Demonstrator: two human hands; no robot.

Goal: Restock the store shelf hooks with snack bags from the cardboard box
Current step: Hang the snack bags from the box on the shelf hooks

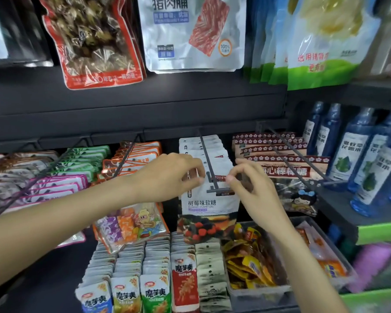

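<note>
A white candy bag (209, 201) hangs at the front end of a dark hook (209, 170) in the middle of the lower shelf row, its printed face toward me and a picture of berries across its bottom. I pinch its top edge from both sides: my left hand (178, 177) has thumb and fingers curled onto the upper left corner, my right hand (250, 180) nips the upper right corner between thumb and forefinger, the other fingers loosely bent. More white bags (203, 146) are stacked behind it along the same hook. Just to the right hang brown flower-print packs (280, 159) on a neighbouring hook; to the left, orange-edged packs (133, 159), then green (86, 157) and pink-edged ones (59, 186). Below, rows of small sachets (145, 279) stand in a tray beside a clear bin (257, 288) of yellow snacks. Blue bottles (357, 159) stand on the shelf at far right. Overhead hang a large white pouch (190, 35), a red-rimmed pouch (95, 41) and green-and-blue pouches (314, 41). The cardboard box is out of view.
</note>
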